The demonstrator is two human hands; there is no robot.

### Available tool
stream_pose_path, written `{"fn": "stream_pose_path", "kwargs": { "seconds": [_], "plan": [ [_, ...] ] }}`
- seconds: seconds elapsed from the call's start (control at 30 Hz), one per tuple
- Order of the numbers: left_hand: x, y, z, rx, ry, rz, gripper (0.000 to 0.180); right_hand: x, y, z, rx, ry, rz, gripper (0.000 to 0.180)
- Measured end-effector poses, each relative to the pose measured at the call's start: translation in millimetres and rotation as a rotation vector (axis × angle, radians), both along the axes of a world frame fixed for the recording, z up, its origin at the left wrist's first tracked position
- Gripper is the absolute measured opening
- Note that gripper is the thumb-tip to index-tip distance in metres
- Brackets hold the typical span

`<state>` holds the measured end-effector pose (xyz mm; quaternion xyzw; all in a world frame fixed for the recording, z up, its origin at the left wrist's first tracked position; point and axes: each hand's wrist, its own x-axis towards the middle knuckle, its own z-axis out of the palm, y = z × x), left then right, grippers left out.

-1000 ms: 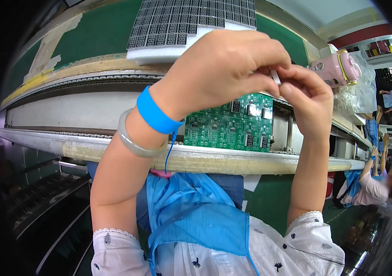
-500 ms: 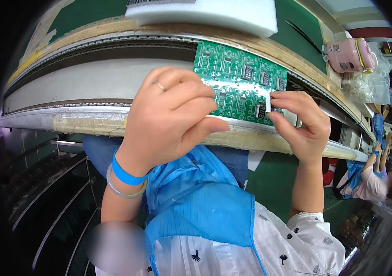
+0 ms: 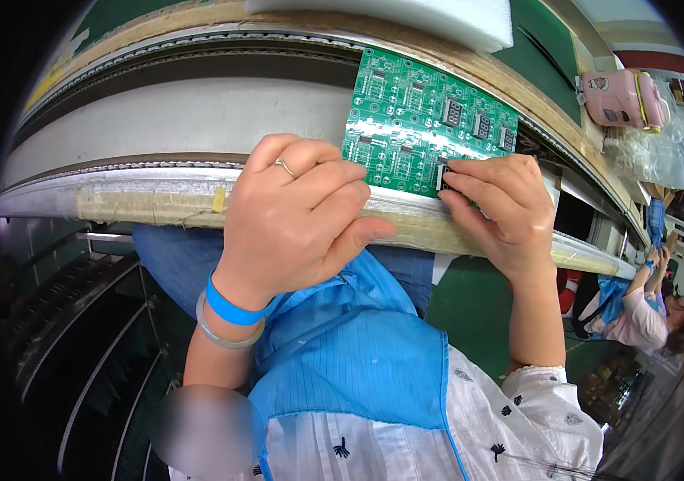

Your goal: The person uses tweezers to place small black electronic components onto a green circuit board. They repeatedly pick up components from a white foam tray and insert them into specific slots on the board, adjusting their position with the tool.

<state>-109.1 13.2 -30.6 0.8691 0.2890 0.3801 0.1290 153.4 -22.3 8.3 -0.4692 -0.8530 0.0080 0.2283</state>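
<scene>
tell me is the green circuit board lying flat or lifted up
Flat: the green circuit board lies face up on the conveyor edge, left hand and right hand pressing its near edge.

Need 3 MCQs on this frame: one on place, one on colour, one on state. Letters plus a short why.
1. Where does the green printed circuit board lie?
A. on the pale conveyor belt, near its front edge
B. on the person's lap
C. on the white foam slab

2. What colour is the band on the left wrist?
A. red
B. blue
C. yellow

3. What is the right hand doing?
A. hanging free of the board
B. holding a pink case
C. pressing a small dark part at the board's near edge

Answers:
1 A, the board lies flat on the belt, just behind the taped rail.
2 B, a blue band sits beside a clear bangle.
3 C, its fingertips pinch the dark part at the board's edge, while the left hand rests at the board's left corner.
</scene>
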Motion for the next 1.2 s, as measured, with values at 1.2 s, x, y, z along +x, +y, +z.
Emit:
{"fn": "stream_pose_path", "kwargs": {
  "seconds": [1.2],
  "plan": [
    [47.5, 5.3, 31.3, -0.135, 0.042, -0.022, 0.021, 42.1, -7.9, 0.2, 0.113, 0.293, -0.291, 0.013]
  ]
}}
